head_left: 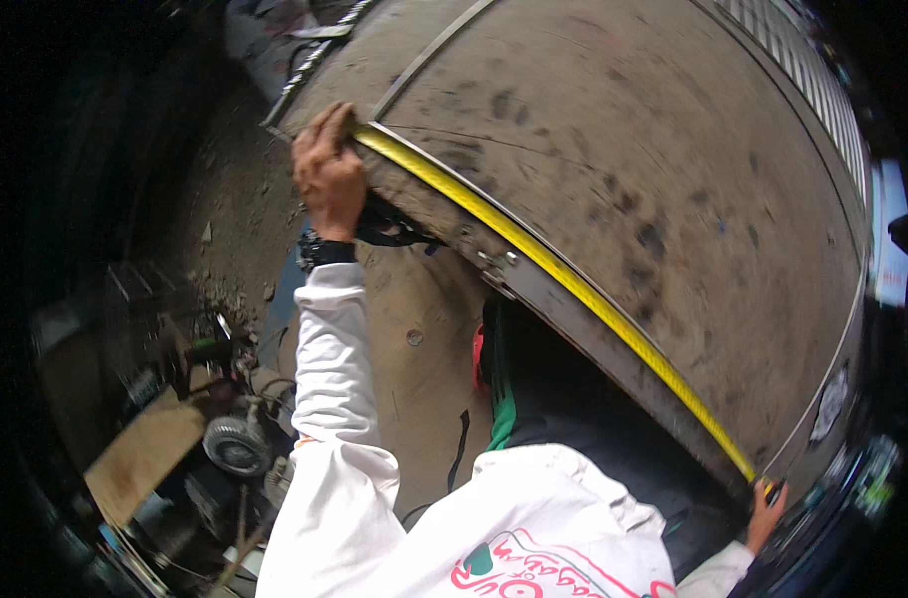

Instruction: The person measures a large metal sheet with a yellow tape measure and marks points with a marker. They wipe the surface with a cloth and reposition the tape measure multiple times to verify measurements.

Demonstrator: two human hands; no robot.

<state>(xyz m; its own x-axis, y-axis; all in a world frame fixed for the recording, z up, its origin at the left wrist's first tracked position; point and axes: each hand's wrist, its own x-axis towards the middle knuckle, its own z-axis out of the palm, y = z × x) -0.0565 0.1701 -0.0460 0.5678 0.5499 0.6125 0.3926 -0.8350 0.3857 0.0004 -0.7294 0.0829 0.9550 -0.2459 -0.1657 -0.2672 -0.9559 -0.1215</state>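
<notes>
Toward eleven o'clock my left grip (331, 171) pinches the yellow tape (535, 251); toward four my right grip (766, 520) clasps its case (772, 491). Stretching looks done; rewinding isn't.

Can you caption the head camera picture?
A yellow tape measure runs along a tabletop from left hand to right hand.
</notes>
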